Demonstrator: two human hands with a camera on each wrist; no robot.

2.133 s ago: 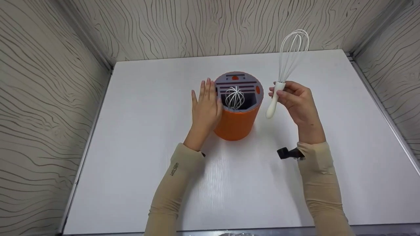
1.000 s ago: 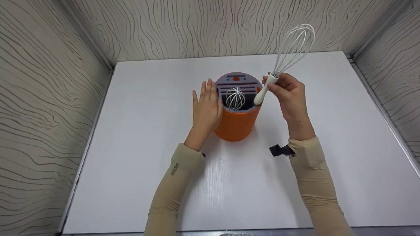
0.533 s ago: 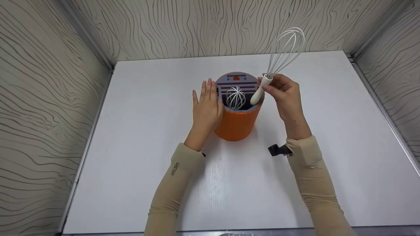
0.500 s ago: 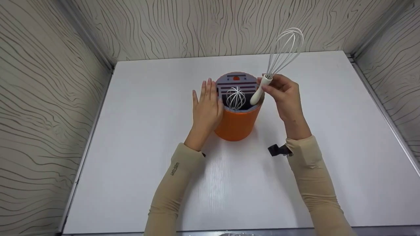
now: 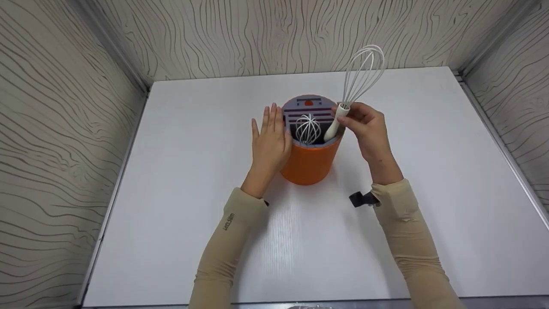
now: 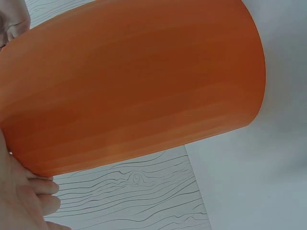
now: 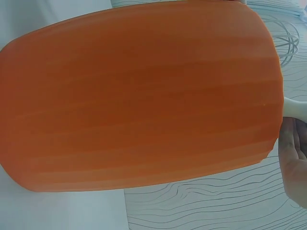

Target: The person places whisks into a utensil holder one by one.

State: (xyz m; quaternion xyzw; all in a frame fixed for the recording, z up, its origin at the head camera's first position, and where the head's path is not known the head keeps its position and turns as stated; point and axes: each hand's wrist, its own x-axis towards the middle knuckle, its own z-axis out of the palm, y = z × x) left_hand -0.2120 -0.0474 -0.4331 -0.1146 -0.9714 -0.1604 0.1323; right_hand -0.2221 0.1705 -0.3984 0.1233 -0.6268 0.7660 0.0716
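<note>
An orange utensil holder (image 5: 309,166) with a grey slotted top stands upright on the white table. My left hand (image 5: 270,141) lies flat along its left side, fingers straight and pointing away. In my right hand (image 5: 368,131), thumb and fingers pinch a white whisk (image 5: 338,122) near the top of its handle. Its wire loops point up, tilted right, and the handle's lower end overlaps the holder's large dark opening. Another whisk (image 5: 308,128) stands in that opening, wires up, its handle hidden. In the right wrist view the held whisk's handle (image 7: 295,109) shows at the rim.
The white table (image 5: 184,171) runs around the holder, with patterned panels (image 5: 279,38) at the back and both sides. A black wrist camera (image 5: 362,198) juts from the right sleeve. Something clear (image 5: 306,307) peeks in at the bottom edge.
My right hand has brought the whisk leftward from beside the holder to over its opening, then lowered it slightly, handle end first. The left hand and the holder have stayed in place.
</note>
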